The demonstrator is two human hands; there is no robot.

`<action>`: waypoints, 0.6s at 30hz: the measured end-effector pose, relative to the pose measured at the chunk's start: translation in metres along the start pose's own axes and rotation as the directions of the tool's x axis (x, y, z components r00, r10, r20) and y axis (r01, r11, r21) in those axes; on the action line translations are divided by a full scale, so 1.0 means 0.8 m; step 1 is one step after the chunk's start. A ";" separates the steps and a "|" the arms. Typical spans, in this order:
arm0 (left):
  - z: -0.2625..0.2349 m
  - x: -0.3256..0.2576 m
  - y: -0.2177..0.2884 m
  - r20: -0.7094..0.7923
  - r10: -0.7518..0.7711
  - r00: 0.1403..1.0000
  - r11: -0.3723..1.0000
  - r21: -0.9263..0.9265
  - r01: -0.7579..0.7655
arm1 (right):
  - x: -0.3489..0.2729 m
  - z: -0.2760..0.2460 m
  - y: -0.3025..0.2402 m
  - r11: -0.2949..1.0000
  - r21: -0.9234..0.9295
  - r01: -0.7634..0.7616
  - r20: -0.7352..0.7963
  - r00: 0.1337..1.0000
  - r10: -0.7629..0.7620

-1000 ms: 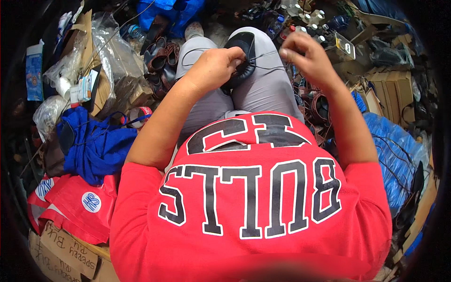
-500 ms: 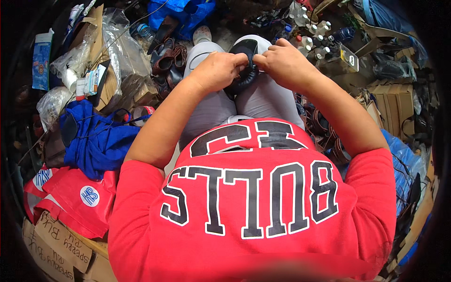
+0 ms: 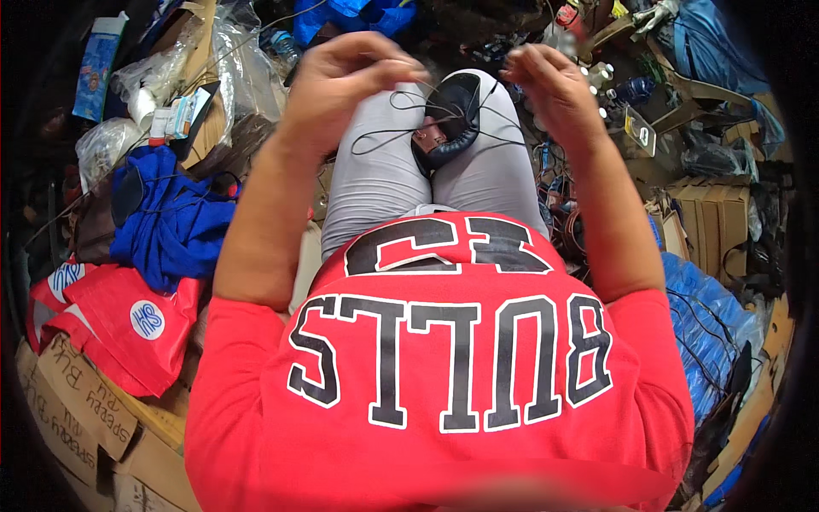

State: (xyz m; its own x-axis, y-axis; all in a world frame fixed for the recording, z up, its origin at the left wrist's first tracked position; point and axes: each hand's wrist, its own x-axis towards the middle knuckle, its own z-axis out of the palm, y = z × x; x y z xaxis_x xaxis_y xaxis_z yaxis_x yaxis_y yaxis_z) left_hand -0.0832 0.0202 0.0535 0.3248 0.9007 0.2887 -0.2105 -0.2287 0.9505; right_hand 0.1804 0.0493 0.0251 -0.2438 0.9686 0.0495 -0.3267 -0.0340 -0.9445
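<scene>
A black shoe [image 3: 465, 147] rests across my grey-trousered thighs, close to the knees. Loops of thin dark thread [image 3: 386, 130] trail from it to both sides. My left hand [image 3: 358, 75] is raised to the left of the shoe, thumb and fingers pinched on the thread. Up on the right, my right hand [image 3: 550, 84] has its fingertips pressed together on the thread's other side. Both hands are somewhat smeared by motion, and neither touches the shoe. Part of the shoe's inside shows reddish brown.
Blue cloth [image 3: 175, 235] and a red plastic bag [image 3: 128, 320] lie at my left, above cardboard boxes [image 3: 90, 401]. On the right are small bottles [image 3: 601, 75], a stack of brown cardboard [image 3: 715, 226] and blue plastic sheeting [image 3: 695, 320]. A blue bag [image 3: 358, 17] lies beyond my knees.
My hands have moved apart and up from the shoe, left hand to the left and right hand to the right. Loops of thread now show between them, and the shoe lies uncovered.
</scene>
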 end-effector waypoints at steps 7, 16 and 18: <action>0.024 -0.045 -0.011 0.334 -0.309 0.891 0.947 0.188 0.258 | -0.044 0.023 0.002 0.686 -0.720 0.105 0.360 0.901 0.241; -0.376 -0.139 0.267 -0.568 0.429 0.702 -0.250 0.673 0.696 | -0.245 -0.472 -0.160 -0.293 -0.674 -0.678 -0.652 0.732 -0.196; -0.402 -0.151 0.272 -0.697 0.484 0.529 -0.291 0.442 0.849 | -0.282 -0.505 -0.189 -0.462 -0.511 -0.725 -0.735 0.647 -0.202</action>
State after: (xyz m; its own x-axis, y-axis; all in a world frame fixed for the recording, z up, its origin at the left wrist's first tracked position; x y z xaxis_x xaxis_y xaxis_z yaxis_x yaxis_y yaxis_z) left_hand -0.4651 -0.0196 0.1881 -0.5729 0.6232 0.5323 0.7441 0.6678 0.0189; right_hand 0.6539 -0.0645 0.0256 0.5797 0.8146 -0.0157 0.7941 -0.5606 0.2348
